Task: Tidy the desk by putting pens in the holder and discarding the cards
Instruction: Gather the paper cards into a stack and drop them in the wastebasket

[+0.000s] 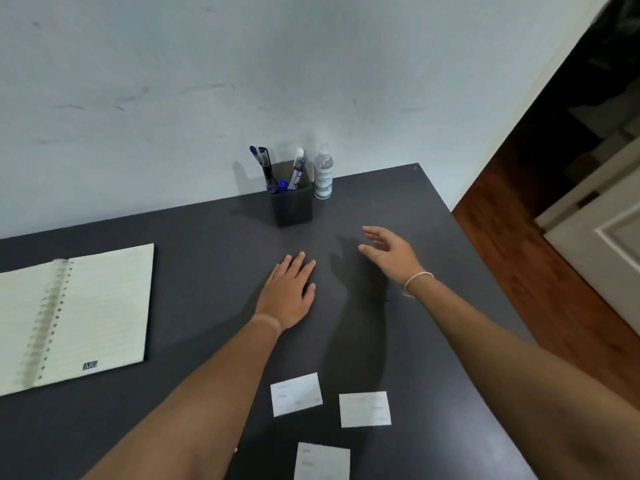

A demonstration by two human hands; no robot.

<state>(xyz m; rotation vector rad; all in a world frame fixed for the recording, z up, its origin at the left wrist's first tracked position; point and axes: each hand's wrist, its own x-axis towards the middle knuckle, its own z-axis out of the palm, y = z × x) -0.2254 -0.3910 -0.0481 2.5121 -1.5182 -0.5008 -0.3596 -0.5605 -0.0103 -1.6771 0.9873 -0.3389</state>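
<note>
A dark square pen holder [292, 207] stands at the back of the dark desk [207, 237], by the wall. Several pens [277, 168] stick out of it, blue, black and white. Three white cards lie near the front edge: one [296, 394], a second [364, 409] to its right, a third [322, 460] partly cut off at the bottom. My left hand [289, 291] rests flat on the desk, palm down, holding nothing. My right hand [389, 252] hovers above the desk to the right of the holder, fingers spread and empty.
An open spiral notebook [79, 317] lies at the left. A clear sanitizer bottle [323, 174] stands right of the holder. The desk's right edge drops to a wooden floor [519, 254], with a white door [609, 237] beyond.
</note>
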